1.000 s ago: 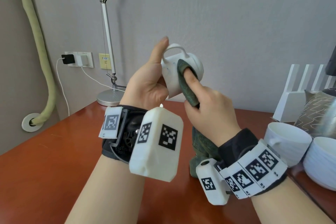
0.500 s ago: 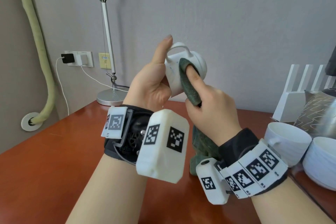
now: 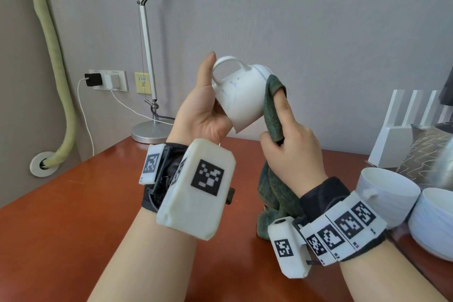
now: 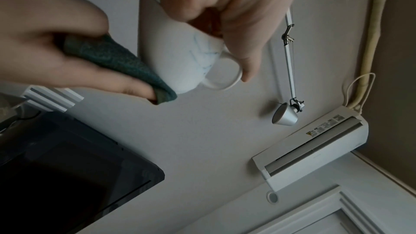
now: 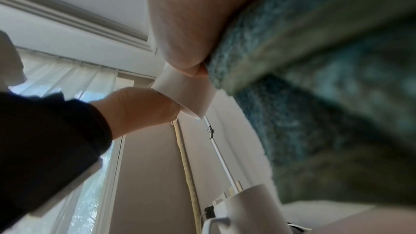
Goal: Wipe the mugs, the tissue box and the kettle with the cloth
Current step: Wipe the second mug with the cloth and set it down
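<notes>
Cloth [image 3: 272, 110], pinched in right hand [image 3: 291, 154] fingers, has slid from mug [image 3: 241, 98] base to its side, mug gripped by left hand [image 3: 203, 117] above the tabletop's far edge; wiping continues.

Desk lamp [image 3: 147, 51] at wall; charger [image 3: 93, 79] in socket; padded pipe [image 3: 54, 56]; air conditioner [image 4: 315, 141].

The kettle [image 3: 441, 162] is cut off at the head view's right edge, blurred.
</notes>
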The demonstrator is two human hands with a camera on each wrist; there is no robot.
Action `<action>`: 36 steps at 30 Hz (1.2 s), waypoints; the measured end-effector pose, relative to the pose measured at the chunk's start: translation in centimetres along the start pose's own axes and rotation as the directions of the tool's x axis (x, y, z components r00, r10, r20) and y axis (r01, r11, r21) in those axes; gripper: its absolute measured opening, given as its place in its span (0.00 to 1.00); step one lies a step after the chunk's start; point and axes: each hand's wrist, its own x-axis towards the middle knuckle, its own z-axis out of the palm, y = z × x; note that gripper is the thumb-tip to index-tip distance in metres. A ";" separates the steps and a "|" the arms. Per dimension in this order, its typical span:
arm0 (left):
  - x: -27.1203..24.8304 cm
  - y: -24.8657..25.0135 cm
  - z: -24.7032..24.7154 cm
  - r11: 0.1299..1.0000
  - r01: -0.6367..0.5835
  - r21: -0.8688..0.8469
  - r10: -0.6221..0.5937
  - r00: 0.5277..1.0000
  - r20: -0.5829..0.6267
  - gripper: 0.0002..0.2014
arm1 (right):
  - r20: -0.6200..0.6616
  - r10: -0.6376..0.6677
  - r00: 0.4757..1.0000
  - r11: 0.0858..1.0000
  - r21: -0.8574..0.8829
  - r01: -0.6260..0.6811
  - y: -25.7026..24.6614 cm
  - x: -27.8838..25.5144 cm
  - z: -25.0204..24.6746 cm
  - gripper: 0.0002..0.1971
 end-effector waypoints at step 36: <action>-0.1 -0.9 0.1 0.978 0.048 0.202 -0.080 0.985 0.153 0.26 | 0.033 -0.113 0.993 0.986 0.126 0.108 -0.4 0.7 -1.3 0.36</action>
